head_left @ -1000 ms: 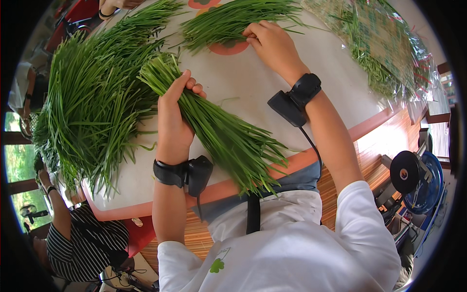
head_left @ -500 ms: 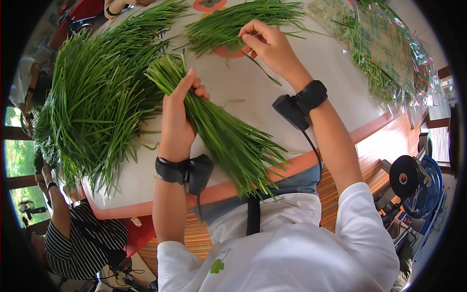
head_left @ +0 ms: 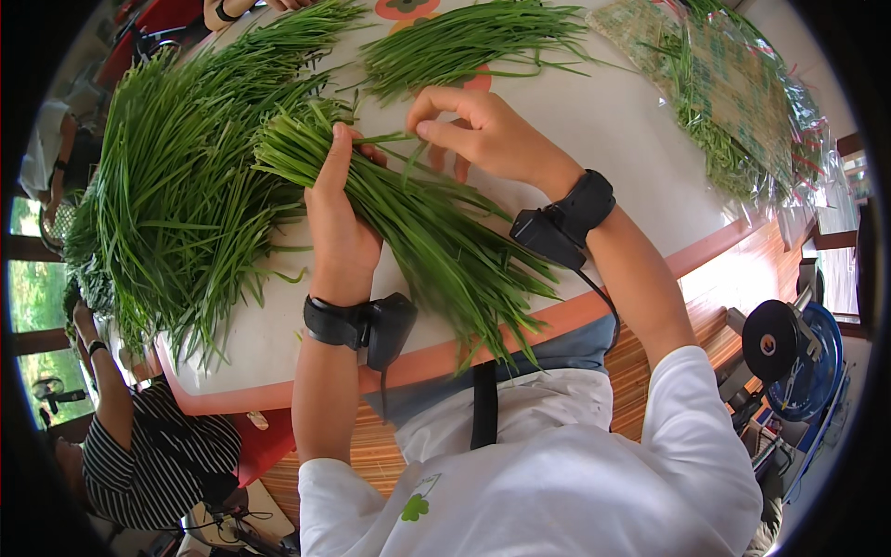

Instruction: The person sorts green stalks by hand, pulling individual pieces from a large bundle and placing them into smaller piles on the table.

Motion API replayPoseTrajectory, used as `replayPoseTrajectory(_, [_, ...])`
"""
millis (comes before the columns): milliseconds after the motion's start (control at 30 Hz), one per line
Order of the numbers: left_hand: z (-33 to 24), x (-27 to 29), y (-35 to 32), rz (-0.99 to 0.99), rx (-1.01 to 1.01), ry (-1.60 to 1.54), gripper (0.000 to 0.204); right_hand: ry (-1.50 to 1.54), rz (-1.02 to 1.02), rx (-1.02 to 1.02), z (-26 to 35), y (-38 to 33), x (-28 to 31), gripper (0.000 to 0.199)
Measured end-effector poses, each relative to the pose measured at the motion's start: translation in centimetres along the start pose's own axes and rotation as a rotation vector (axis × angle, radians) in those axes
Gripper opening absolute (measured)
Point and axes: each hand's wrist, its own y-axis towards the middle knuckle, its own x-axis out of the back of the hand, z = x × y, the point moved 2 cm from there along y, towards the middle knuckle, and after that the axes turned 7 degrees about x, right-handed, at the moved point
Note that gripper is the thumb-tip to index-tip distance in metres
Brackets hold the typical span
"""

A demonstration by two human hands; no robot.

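A thick bunch of garlic chives (head_left: 455,246) is wrapped in my left hand (head_left: 339,213), thumb laid along its upper side. The pale cut ends point up and left, while the green leaf tips fan out toward the table's near edge. Close to the right of those cut ends, my right hand (head_left: 483,139) is closed in a pinch at a thin chive blade (head_left: 388,138) that runs to the bunch. Some of the right fingers are hidden behind the hand. Both wrists carry black strapped boxes.
A large heap of chives (head_left: 176,195) covers the table's left side. A smaller pile (head_left: 473,42) lies at the back. Clear plastic bags of greens (head_left: 733,102) sit at the far right. Other people are at the left; a striped shirt (head_left: 162,455) shows beside the table (head_left: 613,186).
My right hand has come left and nearer, from the back pile to the bunch, bringing a chive blade. My left hand and the bunch have shifted slightly left.
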Motion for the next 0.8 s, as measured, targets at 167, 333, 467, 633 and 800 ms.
replayPoseTrajectory(167, [0.3,-0.7,0.1,0.041,-0.095,-0.053,0.019,-0.695,-0.244,0.339,-2.9,0.3,2.2,0.023])
replayPoseTrajectory(333, [0.2,-0.1,0.1,0.142,-0.007,-0.111,0.017,-1.089,-0.416,0.226,-3.9,-0.2,4.5,0.025])
replayPoseTrajectory(467, [0.3,0.1,0.2,0.072,0.030,-0.017,0.019,-1.176,-0.404,0.302,-3.4,0.0,4.7,0.017])
replayPoseTrajectory(633, [0.7,-0.5,-0.1,0.021,0.123,0.091,0.019,-0.600,-0.348,0.139,-0.7,0.1,2.2,0.018])
replayPoseTrajectory(800, [1.1,-1.0,-0.2,0.034,0.142,0.148,0.021,-0.356,-0.310,0.197,0.2,-0.1,-0.7,0.020])
